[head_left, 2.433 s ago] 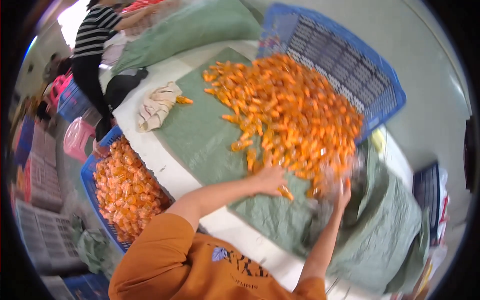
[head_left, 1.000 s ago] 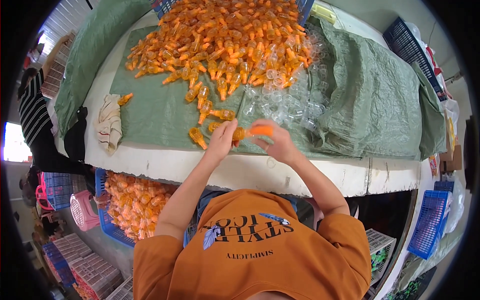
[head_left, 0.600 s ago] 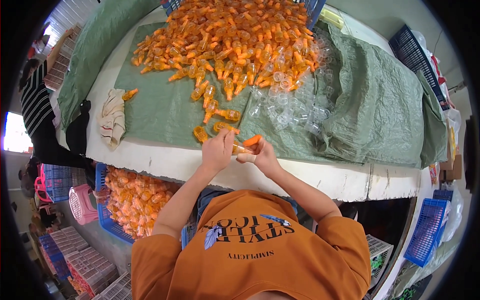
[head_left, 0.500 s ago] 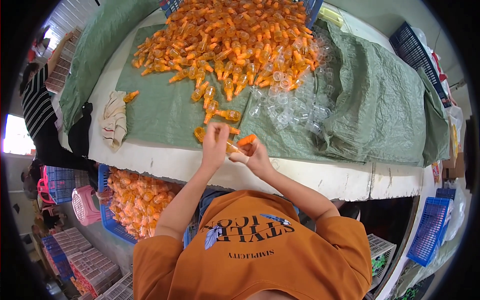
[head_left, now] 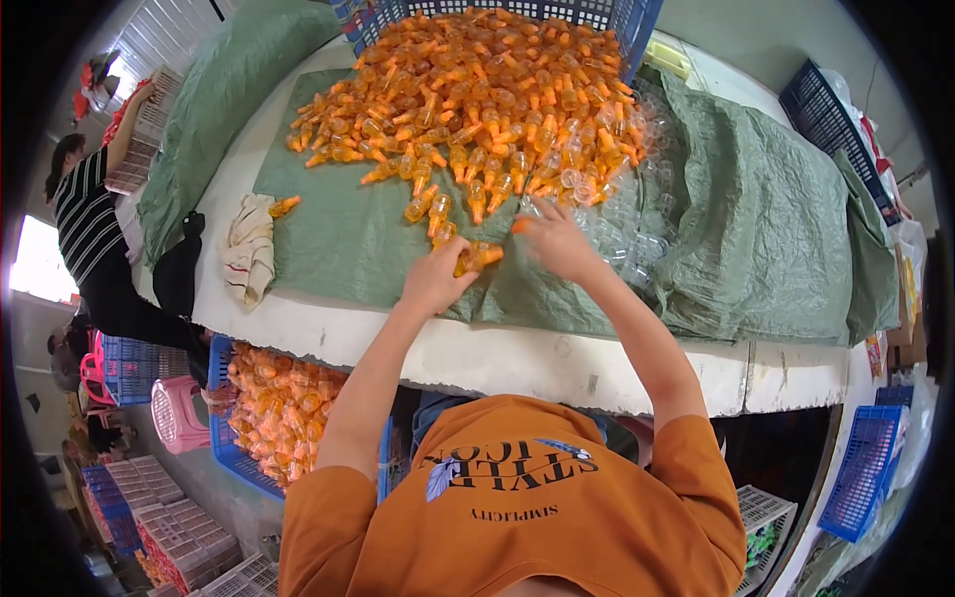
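My left hand [head_left: 438, 279] is closed around a small amber bottle [head_left: 481, 258] with an orange tip, low over the green sheet [head_left: 343, 239]. Its fingers hide part of the bottle. To the right, my right hand [head_left: 562, 244] reaches to the edge of a scatter of clear plastic caps [head_left: 622, 234], its thumb and fingers apart. Something orange shows at its fingers; whether worn or held, I cannot make out. Beyond both hands spreads a large heap of the same amber bottles [head_left: 468, 90], with a few loose ones trailing down toward my left hand.
A blue crate [head_left: 642, 30] stands behind the heap. A cream cloth [head_left: 249, 254] lies at the left beside a single bottle. Folded green sheeting [head_left: 761, 219] covers the right side. Below the table's left edge stands a crate of bottles [head_left: 284, 408]. At far left is another person [head_left: 90, 219].
My right hand has left the spot beside my left hand and moved away and right to the clear caps. The left hand has shifted slightly and is now at a bottle lying there.
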A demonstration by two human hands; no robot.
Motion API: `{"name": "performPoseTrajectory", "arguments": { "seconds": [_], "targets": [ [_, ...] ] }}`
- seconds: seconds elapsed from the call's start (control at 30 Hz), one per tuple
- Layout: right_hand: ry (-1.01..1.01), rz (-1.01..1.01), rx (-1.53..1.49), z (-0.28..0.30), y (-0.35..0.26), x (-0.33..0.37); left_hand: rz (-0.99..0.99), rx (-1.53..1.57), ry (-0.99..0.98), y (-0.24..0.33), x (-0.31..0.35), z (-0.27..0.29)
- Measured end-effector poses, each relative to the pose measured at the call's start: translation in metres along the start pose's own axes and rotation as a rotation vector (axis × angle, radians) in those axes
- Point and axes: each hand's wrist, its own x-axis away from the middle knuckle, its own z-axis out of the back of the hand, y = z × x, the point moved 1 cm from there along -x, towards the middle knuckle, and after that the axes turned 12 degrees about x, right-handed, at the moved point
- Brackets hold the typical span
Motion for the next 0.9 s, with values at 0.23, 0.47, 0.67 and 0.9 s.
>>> {"name": "performPoseTrajectory", "arguments": {
  "seconds": [0.23,0.47,0.67,0.9],
  "targets": [
    [-0.104,-0.328,-0.627,0.039,-0.028,0.012,0.236,0.748,-0.036,0.035,-0.004,0.009],
    [0.260,0.112,-0.168,0.045,-0.050,0.017,0.593,1.068,-0.251,0.047,-0.011,-0.002],
    [0.196,-0.242,-0.669,0.022,-0.065,0.024,0.462,0.886,-0.025,0.040,-0.003,-0.030],
    [-0.226,-0.885,-1.730,0.007,-0.065,0.042,-0.224,0.103,0.089,0.055,-0.001,-0.025]
  ]
}}
